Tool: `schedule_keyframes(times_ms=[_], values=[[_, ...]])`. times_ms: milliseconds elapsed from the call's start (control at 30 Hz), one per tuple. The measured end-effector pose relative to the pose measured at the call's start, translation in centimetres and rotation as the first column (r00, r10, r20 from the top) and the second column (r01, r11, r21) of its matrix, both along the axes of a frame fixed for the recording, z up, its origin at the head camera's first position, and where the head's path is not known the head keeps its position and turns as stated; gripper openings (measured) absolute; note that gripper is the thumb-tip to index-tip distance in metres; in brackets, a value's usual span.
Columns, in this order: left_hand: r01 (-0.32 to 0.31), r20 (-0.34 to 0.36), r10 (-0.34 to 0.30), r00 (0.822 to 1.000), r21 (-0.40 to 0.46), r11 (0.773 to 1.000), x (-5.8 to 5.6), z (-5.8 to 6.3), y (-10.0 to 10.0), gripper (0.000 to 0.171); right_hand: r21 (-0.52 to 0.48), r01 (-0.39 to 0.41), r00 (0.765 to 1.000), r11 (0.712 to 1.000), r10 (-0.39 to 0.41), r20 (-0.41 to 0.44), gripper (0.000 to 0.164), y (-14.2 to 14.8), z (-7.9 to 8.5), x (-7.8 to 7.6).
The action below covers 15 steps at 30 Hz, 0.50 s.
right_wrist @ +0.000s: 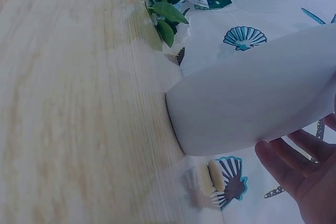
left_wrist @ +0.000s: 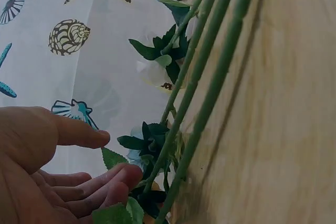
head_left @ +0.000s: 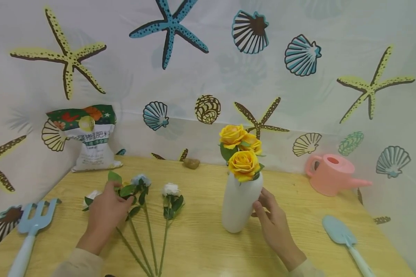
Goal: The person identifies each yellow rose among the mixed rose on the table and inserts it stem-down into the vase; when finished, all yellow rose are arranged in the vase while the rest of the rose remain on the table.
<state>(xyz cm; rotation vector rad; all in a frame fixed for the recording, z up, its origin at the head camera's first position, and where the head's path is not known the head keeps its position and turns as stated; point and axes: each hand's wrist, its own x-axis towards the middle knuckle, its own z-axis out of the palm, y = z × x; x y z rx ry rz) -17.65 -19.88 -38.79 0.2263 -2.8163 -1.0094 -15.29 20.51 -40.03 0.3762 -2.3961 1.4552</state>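
The left hand is over a group of artificial flowers with long green stems, which lie on the pale wooden worktop. Its thumb and fingers stand apart beside the green leaves; whether the fingertips touch a leaf, I cannot tell. In this group there is one light-blue flower just right of the hand, one white flower partly behind it, and another white flower further to the right.

The right hand touches the right side of a tall, smooth white vase with extended fingers. The vase stands on the worktop, right of the flowers, and carries three yellow roses at its mouth.

A pink watering can and a light-blue hand shovel are at the right; a light-blue hand fork lies at the left.
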Motion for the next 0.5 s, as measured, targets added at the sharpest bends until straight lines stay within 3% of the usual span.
schedule_keyframes(times_ms=[233, 500], values=[[0.013, 0.078, -0.004, 0.997, -0.118, 0.993, -0.5, -0.9, 0.0, 0.071, -0.003, -0.003, 1.0, 1.0, 0.002, -0.014, 0.041, -0.1, -0.1, 0.0], [0.059, 0.148, -0.04, 0.988, -0.123, 0.991, -0.8, -1.3, 0.2, 0.07, 0.001, -0.006, 1.0, 1.0, 0.006, -0.014, 0.041, -0.1, 0.0, 0.0]])
